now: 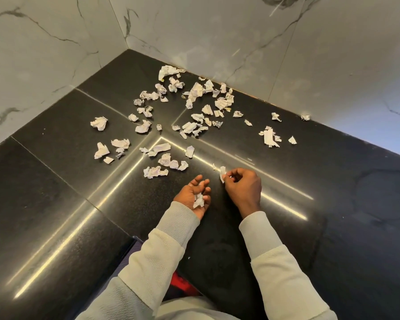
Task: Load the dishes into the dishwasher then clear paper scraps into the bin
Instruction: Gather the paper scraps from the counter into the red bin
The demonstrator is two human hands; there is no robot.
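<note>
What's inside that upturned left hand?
A few white paper scraps lie in the left hand's cupped palm. Its curled fingers cover part of them, so the exact count stays hidden.

The counter (56, 204) runs into a corner where the left wall (32, 65) and the right wall (286, 54) meet at the far middle. Loose paper scraps (195, 92) lie scattered on it, thickest at the back along the foot of the right wall. Looser clusters lie to the left and a small group (269, 137) off to the right. In front of them, in the middle, are both hands, the left hand (192, 195) just left of the right hand (244, 188), near but apart. A few pieces (198, 199) lie in the left palm, and one scrap (222, 175) sits between the right fingers.
</note>
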